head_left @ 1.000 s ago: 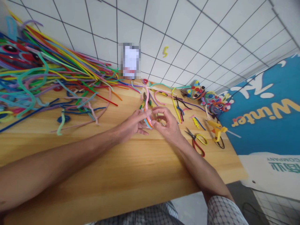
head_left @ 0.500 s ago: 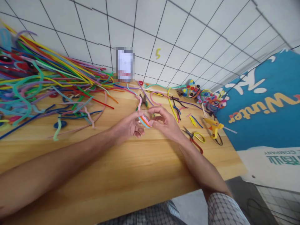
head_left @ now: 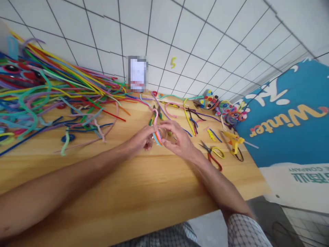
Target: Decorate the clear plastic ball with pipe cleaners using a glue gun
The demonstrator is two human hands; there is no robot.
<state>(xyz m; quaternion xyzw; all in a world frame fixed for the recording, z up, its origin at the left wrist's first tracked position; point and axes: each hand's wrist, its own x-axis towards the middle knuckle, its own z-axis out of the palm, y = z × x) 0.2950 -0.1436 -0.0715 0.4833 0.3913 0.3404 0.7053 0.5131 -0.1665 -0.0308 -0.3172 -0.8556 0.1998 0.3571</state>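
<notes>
Between my two hands is a clear plastic ball with pink, orange and light blue pipe cleaners laid around it. One pink end stands up loose above the ball. My left hand is closed around the ball's left side, its thumb on the strips. From the right, my right hand curves over the ball, its thumb and fingers touching the strips and the clear wall. Just behind the ball lies a pair of pliers with green handles, partly hidden by the hands and the pink end.
To the left spreads a large heap of coloured pipe cleaners. On the right lie scissors and a yellow glue gun. Decorated balls stand along the wall. A blurred screen leans there too.
The ball has turned a little in my hands, so the strips now run more steeply. My right hand has shifted slightly lower along them. The view has moved slightly.
</notes>
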